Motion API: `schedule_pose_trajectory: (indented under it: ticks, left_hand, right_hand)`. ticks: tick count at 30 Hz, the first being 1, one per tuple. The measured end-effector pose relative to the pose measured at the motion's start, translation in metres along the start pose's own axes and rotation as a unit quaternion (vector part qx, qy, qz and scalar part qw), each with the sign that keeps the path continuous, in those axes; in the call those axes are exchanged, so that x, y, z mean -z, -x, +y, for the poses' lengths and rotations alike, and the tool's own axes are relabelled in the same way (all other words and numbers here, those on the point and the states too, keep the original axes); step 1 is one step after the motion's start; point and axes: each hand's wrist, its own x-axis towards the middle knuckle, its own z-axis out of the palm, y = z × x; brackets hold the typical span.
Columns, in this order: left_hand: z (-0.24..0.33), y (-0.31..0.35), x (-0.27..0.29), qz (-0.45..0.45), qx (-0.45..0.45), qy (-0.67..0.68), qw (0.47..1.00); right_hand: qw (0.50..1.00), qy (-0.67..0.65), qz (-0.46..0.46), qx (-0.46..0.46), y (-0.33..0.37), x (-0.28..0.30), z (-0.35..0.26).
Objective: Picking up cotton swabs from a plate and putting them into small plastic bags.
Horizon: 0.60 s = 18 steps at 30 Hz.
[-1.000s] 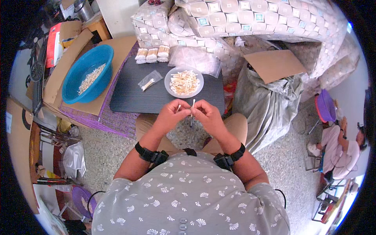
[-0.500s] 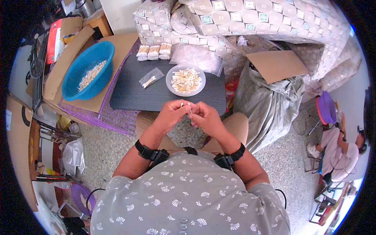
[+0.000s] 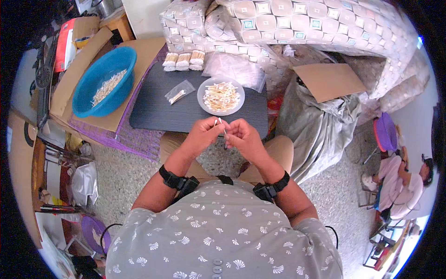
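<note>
Both my hands meet just in front of the near edge of the dark table. My left hand [image 3: 202, 133] is closed, with thumb and fingers pinching cotton swabs [image 3: 220, 122] whose white tips stick up. Close beside it, my right hand [image 3: 244, 138] is closed too, its fingertips at the lower end of a swab that slants between the hands. Just beyond them stands a white bowl [image 3: 200, 101] heaped with loose cotton swabs [image 3: 220, 97]. To its left lies a small clear bag [image 3: 186, 88] with a few swabs inside.
On the dark table [image 3: 155, 109] are bundled swab packs [image 3: 183, 60] and flat clear bags [image 3: 241, 69]. A blue basin [image 3: 83, 95] of swabs tilts on cardboard at the left. At the right stands a grey sack [image 3: 309, 130] under cardboard [image 3: 329, 81]. A person [image 3: 399, 186] sits far right.
My right hand has shifted slightly away from the left, opening a small gap at the fingertips. The swab between them now slants more and shows more of its length.
</note>
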Motion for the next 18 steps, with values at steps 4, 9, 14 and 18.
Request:
schedule_pose_trajectory:
  ticks: [4, 9, 14, 18]
  left_hand:
    - [0.001, 0.001, -0.002, -0.025, -0.011, -0.022, 0.999]
    - [-0.003, -0.003, 0.008, -0.010, 0.012, 0.042, 0.999]
    - [-0.012, -0.010, 0.019, 0.053, -0.072, 0.102, 0.991]
    - [-0.017, -0.013, 0.037, 0.068, -0.033, 0.218, 0.973]
  right_hand:
    - [1.000, -0.002, 0.002, 0.005, -0.002, 0.000, 0.006]
    - [1.000, 0.024, 0.003, 0.009, -0.002, 0.002, 0.008]
    - [0.999, 0.039, -0.003, 0.005, -0.003, 0.000, 0.005]
    - [0.998, 0.068, 0.003, -0.002, -0.006, 0.001, 0.005]
